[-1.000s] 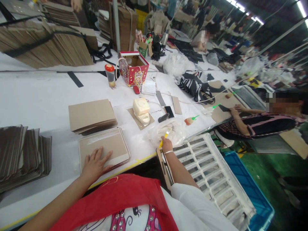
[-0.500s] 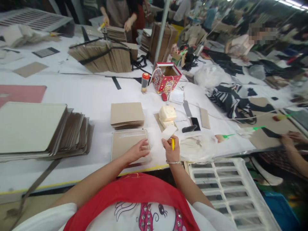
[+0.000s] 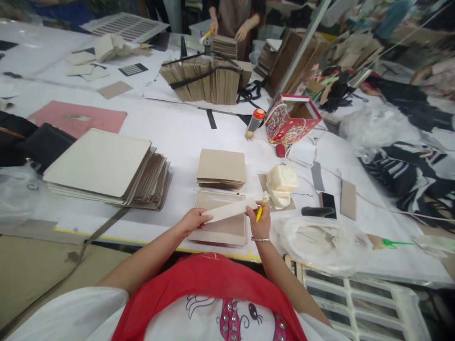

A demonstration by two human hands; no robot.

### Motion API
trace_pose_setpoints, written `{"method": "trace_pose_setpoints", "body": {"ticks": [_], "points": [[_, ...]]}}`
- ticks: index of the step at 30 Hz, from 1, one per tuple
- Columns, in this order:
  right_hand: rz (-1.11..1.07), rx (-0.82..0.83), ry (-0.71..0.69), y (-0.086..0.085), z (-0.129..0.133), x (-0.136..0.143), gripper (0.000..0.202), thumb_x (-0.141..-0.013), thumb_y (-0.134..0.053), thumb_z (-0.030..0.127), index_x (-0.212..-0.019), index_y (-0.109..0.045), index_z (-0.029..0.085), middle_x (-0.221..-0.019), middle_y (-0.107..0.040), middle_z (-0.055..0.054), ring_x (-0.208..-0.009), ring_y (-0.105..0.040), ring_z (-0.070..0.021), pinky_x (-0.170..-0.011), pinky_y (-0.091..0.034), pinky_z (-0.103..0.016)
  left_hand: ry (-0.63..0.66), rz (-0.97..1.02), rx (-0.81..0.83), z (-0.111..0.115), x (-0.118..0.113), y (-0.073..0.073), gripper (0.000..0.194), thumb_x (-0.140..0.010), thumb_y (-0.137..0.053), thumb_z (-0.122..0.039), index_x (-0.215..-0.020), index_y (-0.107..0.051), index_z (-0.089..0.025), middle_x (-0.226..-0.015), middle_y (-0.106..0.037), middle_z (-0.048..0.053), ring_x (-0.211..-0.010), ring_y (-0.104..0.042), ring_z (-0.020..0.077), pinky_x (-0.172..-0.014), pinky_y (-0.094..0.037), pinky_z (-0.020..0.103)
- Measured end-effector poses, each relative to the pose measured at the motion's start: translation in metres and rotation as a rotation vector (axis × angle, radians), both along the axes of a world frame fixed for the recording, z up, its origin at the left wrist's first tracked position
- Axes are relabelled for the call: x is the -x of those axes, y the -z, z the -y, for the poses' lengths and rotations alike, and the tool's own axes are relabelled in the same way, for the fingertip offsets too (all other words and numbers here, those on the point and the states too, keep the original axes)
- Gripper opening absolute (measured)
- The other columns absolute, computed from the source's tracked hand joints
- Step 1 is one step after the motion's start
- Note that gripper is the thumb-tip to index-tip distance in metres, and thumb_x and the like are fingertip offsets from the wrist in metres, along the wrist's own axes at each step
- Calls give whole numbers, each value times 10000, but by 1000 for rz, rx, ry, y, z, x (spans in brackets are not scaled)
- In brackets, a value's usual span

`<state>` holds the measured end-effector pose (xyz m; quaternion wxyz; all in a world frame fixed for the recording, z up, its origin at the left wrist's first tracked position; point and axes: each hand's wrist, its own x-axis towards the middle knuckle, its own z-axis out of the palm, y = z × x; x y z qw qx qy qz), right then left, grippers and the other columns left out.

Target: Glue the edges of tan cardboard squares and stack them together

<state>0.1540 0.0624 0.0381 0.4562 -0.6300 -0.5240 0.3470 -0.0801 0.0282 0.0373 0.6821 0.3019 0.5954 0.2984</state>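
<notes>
Both hands hold a pale strip (image 3: 227, 211) by its two ends, stretched level above a tan board (image 3: 222, 230) with a whitish smear near its far edge. My left hand (image 3: 194, 220) pinches the left end. Its fingers are closed. My right hand (image 3: 260, 221) grips the right end and also a yellow-handled brush (image 3: 259, 213), whose pale tip points away from me. Just beyond the board lies a small stack of tan boards (image 3: 221, 166). A cream-coloured container (image 3: 282, 179), smeared with a pale substance, stands beyond my right hand.
To the left stands a tall pile of boards (image 3: 99, 161). On the right lie a clear plastic bag (image 3: 320, 241), a black phone-like slab (image 3: 327, 204) and a dark tool (image 3: 313, 211). Further back are a red patterned box (image 3: 295, 125) and an orange-capped bottle (image 3: 255, 122). A co-worker's hands (image 3: 245, 31) appear across the table.
My left hand, open before, has closed on the left end of the strip. The strip now spans both hands over the board. The camera view has turned left.
</notes>
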Motion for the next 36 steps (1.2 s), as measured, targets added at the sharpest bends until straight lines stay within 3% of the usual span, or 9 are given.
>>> {"method": "trace_pose_setpoints", "body": {"ticks": [5,7,11,14,28,36], "points": [[332,-4,-80,16,-8,8,348,-754,-514,417,-1011,-470,186,-713,-578,1,-599,-574,-140,-596,-450,-261,-224,-6,6,-15,18,15,322,-549,-695,-372,-728,-562,-140,-582,-508,-40,-468,-432,49,-466,-362,180],[464,-11,-92,23,-13,10,335,-767,-484,419,-1005,-484,183,-734,-587,-14,-592,-566,-146,-563,-427,-251,-200,-167,-62,-23,22,20,249,-611,-633,-375,-671,-544,-150,-548,-497,-41,-472,-442,70,-484,-370,201],[599,-35,-128,36,-25,15,330,-774,-467,394,-1015,-491,170,-816,-616,-48,-626,-577,-157,-573,-415,-249,-45,-697,-297,-40,30,27,238,-680,-550,-359,-545,-514,-166,-496,-477,-34,-516,-449,104,-524,-338,223],[648,-33,-145,43,-32,19,332,-777,-465,375,-1037,-490,171,-837,-626,-57,-659,-587,-168,-597,-419,-256,-20,-866,-352,-50,33,31,253,-700,-538,-369,-545,-537,-169,-523,-515,-21,-545,-464,115,-539,-322,230],[728,-27,-137,59,-38,20,334,-779,-453,352,-1054,-493,167,-829,-622,-55,-625,-553,-156,-583,-395,-254,-129,-876,-277,-62,33,43,258,-684,-579,-414,-605,-592,-169,-590,-590,3,-569,-517,129,-546,-333,233],[775,-41,-157,58,-38,22,319,-775,-455,315,-1051,-498,160,-767,-603,-49,-603,-534,-159,-588,-382,-262,-101,-860,-237,-65,34,44,268,-649,-604,-433,-587,-579,-173,-576,-583,-9,-553,-506,127,-537,-330,231]]}}
